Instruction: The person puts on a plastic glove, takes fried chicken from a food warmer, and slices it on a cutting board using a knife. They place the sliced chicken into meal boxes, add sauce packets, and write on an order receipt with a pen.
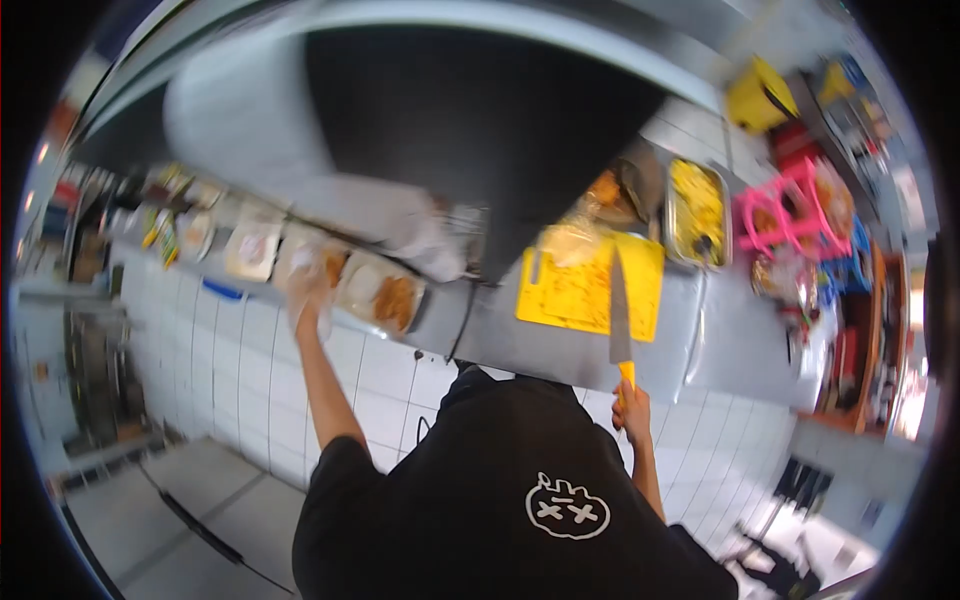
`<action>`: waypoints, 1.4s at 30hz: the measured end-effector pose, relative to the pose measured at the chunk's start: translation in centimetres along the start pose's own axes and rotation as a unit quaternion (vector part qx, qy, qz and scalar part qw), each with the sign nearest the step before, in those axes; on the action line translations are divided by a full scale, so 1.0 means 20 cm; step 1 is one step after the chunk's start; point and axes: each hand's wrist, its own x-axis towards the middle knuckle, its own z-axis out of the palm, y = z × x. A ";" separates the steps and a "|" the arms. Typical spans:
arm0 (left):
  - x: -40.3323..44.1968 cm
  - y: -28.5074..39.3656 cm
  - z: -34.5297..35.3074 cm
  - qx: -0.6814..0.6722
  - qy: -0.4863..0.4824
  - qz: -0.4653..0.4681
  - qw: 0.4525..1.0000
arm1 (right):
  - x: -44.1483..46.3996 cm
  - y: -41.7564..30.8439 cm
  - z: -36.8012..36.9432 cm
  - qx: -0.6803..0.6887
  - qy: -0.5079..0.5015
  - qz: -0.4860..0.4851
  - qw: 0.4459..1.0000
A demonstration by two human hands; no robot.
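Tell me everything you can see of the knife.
The knife has a long grey blade that looks like metal and narrows to the tip, and a yellow handle, partly hidden by the right hand closed around it. The blade points away from the person, over the yellow board. Whether it touches the board or the food bits there, I cannot tell.

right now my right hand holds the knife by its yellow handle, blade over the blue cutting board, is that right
Not quite: the cutting board is yellow, not blue, as the head view shows. Your right hand does hold the knife by its yellow handle, blade over the board.
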 end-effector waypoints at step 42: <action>-0.34 2.29 1.48 0.492 0.205 0.605 0.592 | 0.42 -0.04 -0.82 -0.105 -0.036 -0.101 0.989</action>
